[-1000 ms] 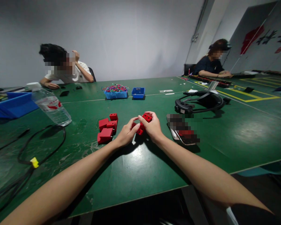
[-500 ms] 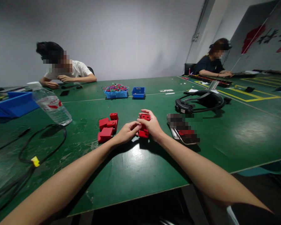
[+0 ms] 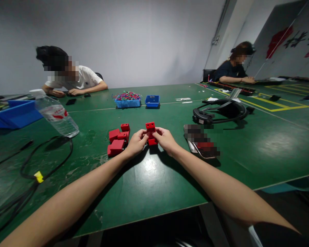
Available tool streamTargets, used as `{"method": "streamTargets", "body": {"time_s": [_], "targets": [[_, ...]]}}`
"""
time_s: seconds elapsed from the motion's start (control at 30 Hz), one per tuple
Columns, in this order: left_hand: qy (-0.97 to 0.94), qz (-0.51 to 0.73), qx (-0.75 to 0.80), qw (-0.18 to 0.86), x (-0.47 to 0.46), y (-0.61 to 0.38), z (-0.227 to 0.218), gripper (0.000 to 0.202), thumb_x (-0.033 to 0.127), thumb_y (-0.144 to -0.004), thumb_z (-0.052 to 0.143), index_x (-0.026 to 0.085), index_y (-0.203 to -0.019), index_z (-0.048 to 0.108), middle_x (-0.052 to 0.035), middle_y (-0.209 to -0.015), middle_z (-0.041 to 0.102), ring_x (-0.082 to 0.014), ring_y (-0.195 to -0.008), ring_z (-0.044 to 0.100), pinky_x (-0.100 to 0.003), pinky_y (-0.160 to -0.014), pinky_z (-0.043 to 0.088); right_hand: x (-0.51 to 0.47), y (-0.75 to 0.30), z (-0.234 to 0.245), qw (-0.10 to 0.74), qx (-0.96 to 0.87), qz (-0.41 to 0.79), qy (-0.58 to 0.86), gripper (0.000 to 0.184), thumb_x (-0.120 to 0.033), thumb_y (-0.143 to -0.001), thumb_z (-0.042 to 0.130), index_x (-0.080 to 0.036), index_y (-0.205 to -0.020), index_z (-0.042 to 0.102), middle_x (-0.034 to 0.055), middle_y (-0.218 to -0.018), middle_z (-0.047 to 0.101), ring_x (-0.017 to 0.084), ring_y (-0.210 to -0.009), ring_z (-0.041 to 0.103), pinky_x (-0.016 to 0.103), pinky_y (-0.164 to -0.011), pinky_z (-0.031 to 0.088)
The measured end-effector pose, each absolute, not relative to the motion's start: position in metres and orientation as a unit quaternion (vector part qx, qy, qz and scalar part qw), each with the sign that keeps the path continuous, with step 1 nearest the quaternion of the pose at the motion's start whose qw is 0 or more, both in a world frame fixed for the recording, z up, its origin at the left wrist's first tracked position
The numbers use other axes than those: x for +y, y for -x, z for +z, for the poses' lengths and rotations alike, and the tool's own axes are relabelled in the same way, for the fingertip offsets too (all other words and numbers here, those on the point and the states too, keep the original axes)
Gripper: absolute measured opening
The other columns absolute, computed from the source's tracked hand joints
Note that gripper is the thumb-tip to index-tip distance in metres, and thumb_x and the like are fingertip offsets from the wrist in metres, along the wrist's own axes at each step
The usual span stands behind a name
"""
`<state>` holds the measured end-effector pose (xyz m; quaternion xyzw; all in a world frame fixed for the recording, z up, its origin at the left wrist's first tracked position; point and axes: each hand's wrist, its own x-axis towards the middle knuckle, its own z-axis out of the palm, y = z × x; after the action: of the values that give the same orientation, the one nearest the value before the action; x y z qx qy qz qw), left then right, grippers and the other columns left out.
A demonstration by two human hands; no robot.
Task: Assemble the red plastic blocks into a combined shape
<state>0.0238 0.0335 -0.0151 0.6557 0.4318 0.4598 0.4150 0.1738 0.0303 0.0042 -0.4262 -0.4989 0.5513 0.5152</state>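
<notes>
Between my two hands is a red block (image 3: 150,126) with two small dark holes in its far end and a notched middle. My left hand (image 3: 137,141) pinches its left side, the thumb lying on it. From the right, my right hand (image 3: 166,140) grips the same block with thumb and fingers. The fingers cover the block's middle, so part of its shape is hidden. Just left of my left hand, several similar red blocks (image 3: 116,146) lie grouped on the green table (image 3: 154,192).
A phone (image 3: 201,144) and a black headset (image 3: 218,113) lie to the right. Ahead stand a blue bin of coloured pieces (image 3: 128,103) and a smaller blue bin (image 3: 152,101). On the left are a water bottle (image 3: 58,115) and black cable (image 3: 31,192). Two people sit across the table.
The red block has moved slightly left and stands more exposed. My right hand has shifted from wrapping over it to its right side, while my left hand has come to its left side.
</notes>
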Motion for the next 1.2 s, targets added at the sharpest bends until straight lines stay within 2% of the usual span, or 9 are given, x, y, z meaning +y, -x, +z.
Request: {"method": "streamTargets", "body": {"time_s": [0.17, 0.47, 0.97, 1.2], "targets": [[-0.677, 0.449, 0.441, 0.382, 0.0304, -0.0249, -0.012, 0.043, 0.053, -0.089, 0.054, 0.013, -0.101, 0.065, -0.0071, -0.089, 0.071, -0.0158, -0.072, 0.062, -0.028, -0.065, 0.049, 0.0351, -0.1786, -0.002, 0.513, -0.522, 0.535, 0.422, 0.013, -0.018, -0.074, 0.067, -0.016, -0.087, 0.069, 0.0002, -0.073, 0.072, 0.012, -0.062, 0.064, 0.026, -0.064, 0.054], [-0.674, 0.451, 0.447, 0.376, 0.0282, -0.0263, -0.0087, 0.04, 0.051, -0.09, 0.052, 0.014, -0.099, 0.064, -0.0068, -0.091, 0.071, -0.0173, -0.076, 0.064, -0.03, -0.071, 0.052, 0.0361, -0.1807, -0.0002, 0.504, -0.533, 0.539, 0.414, 0.013, -0.025, -0.078, 0.07, -0.016, -0.088, 0.071, 0.0022, -0.077, 0.075, 0.015, -0.066, 0.068, 0.029, -0.069, 0.055], [-0.674, 0.456, 0.434, 0.387, 0.0272, -0.0261, -0.008, 0.04, 0.051, -0.09, 0.052, 0.014, -0.1, 0.064, -0.0074, -0.094, 0.071, -0.0204, -0.084, 0.066, -0.032, -0.075, 0.054, 0.0328, -0.1775, 0.0063, 0.5, -0.508, 0.553, 0.432, 0.004, -0.02, -0.08, 0.066, -0.016, -0.082, 0.066, -0.0009, -0.066, 0.071, 0.013, -0.056, 0.064, 0.026, -0.061, 0.056], [-0.669, 0.459, 0.439, 0.385, 0.0257, -0.0269, -0.0058, 0.041, 0.054, -0.087, 0.054, 0.015, -0.096, 0.064, -0.0068, -0.093, 0.07, -0.0196, -0.081, 0.065, -0.032, -0.072, 0.054, 0.037, -0.1802, -0.0028, 0.504, -0.534, 0.531, 0.423, 0.011, -0.022, -0.079, 0.068, -0.018, -0.088, 0.067, 0.0012, -0.076, 0.074, 0.016, -0.066, 0.069, 0.031, -0.069, 0.058]]}}
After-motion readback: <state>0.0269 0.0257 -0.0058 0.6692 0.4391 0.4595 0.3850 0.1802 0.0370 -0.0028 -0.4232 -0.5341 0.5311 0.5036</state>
